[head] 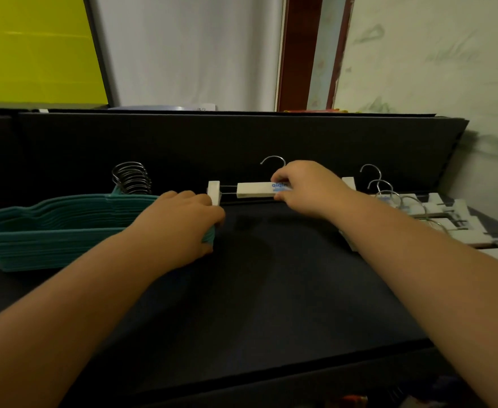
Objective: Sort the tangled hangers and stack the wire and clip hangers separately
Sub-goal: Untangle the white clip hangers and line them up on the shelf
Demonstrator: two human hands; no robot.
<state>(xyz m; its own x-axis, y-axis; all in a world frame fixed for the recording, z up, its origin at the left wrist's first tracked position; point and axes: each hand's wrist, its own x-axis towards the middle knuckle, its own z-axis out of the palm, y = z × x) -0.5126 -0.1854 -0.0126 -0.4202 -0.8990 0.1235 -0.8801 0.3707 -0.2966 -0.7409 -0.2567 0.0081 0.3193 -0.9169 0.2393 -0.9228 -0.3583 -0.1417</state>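
Right hand (303, 187) pinches the white clip hanger (253, 190) upright at the back of the dark surface (271, 275). Left hand (180, 222) curls its grip round the teal hanger stack (50, 231), left of it. More clip hangers (447, 222) lie piled to the right.

Left hand (180, 222): forearm extended forward, fingers curled downward, gripping. Right hand (306, 187): forearm extended forward, fingers and thumb pinching, knuckles up. Both forearms bare.
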